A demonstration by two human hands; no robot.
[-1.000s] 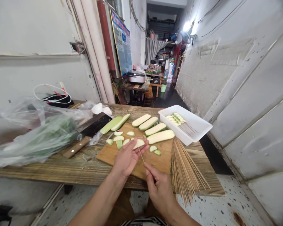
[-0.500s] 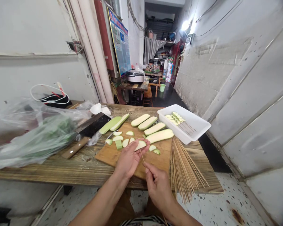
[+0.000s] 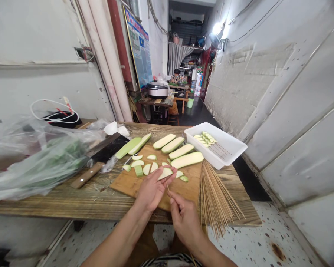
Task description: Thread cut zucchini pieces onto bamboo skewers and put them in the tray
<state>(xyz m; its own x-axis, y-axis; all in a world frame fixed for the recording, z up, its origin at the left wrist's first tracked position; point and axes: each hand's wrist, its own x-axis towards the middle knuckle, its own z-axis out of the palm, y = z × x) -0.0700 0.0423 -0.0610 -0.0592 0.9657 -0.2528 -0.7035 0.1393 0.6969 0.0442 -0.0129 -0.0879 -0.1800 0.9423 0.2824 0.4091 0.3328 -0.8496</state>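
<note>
My left hand (image 3: pixel 153 191) holds a pale green zucchini slice (image 3: pixel 165 173) between its fingertips, above the wooden cutting board (image 3: pixel 183 189). My right hand (image 3: pixel 185 218) pinches a thin bamboo skewer (image 3: pixel 167 186) near the board's front edge, its tip at the slice's underside. Whether it pierces the slice is hidden. Long zucchini strips (image 3: pixel 187 160) and smaller cut pieces (image 3: pixel 138 170) lie on the board. Several more strips reach its far edge.
A cleaver (image 3: pixel 108 148) with a wooden handle lies left of the board, beside a plastic bag of greens (image 3: pixel 47 165). A white tray (image 3: pixel 217 142) holds skewered slices. A fan of bamboo skewers (image 3: pixel 215 196) lies at the table's right. A person (image 3: pixel 175 77) sits far down the corridor.
The whole view has drifted slightly, shifting the table left. Both hands stay nearly in place, with the skewer tip still at the slice.
</note>
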